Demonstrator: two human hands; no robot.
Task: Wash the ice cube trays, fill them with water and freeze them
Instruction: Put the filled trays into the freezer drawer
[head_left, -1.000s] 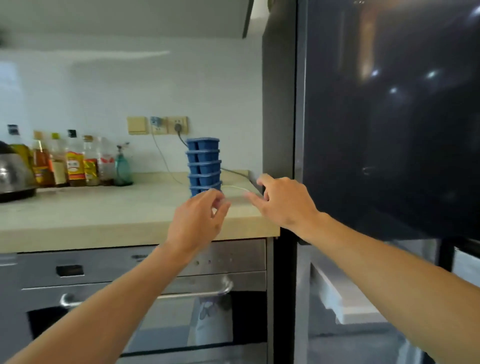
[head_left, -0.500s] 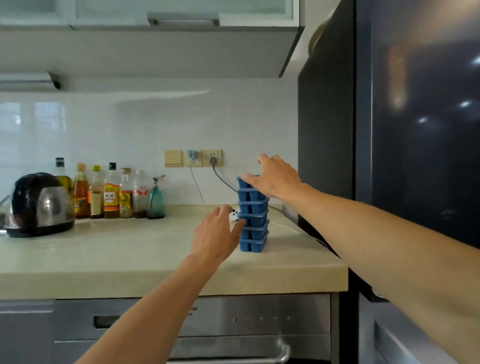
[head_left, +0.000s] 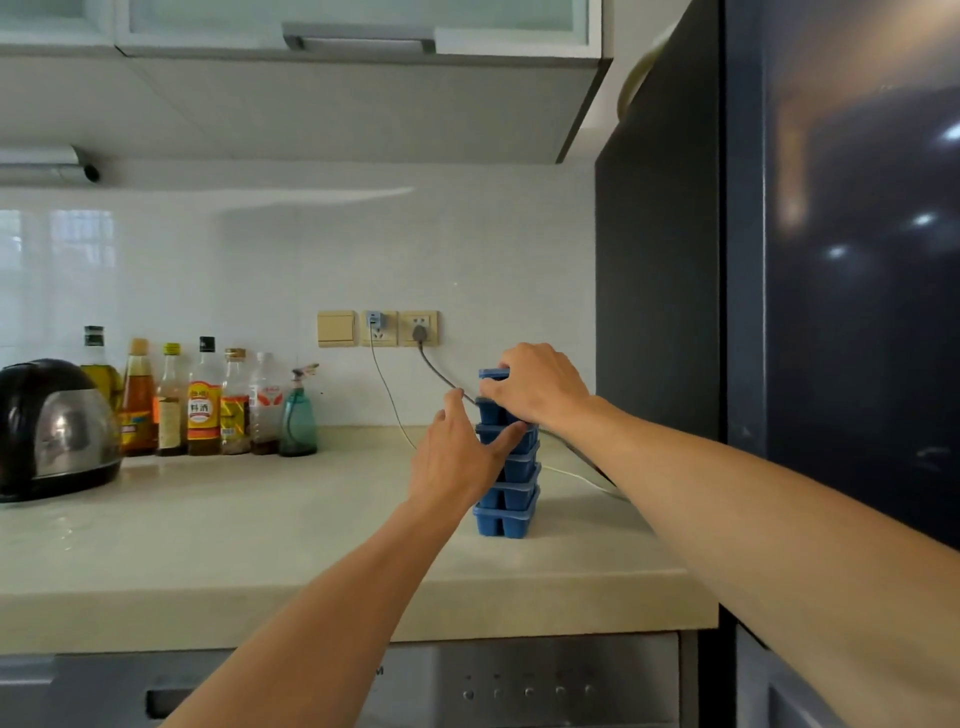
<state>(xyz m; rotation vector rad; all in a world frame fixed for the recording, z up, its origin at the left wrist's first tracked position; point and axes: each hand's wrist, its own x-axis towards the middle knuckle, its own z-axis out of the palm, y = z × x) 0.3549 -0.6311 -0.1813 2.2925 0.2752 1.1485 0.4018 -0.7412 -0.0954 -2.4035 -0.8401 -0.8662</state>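
Note:
A stack of several blue ice cube trays (head_left: 506, 493) stands upright on the beige countertop (head_left: 260, 530), near its right end beside the dark fridge (head_left: 841, 260). My right hand (head_left: 535, 387) lies over the top of the stack, its fingers curled round the uppermost tray. My left hand (head_left: 460, 457) is against the left side of the stack at mid height, with the thumb laid across a middle tray and the fingers behind it. The upper trays are partly hidden by both hands.
A black and steel kettle (head_left: 54, 428) sits at the far left. A row of bottles (head_left: 202, 400) lines the wall. Cables (head_left: 395, 395) run from the wall sockets (head_left: 400, 328) down behind the stack. An oven panel (head_left: 519, 686) is below the counter.
The view has risen and come closer. My right hand has settled onto the top tray. My left hand has reached forward and closed on the side of the stack.

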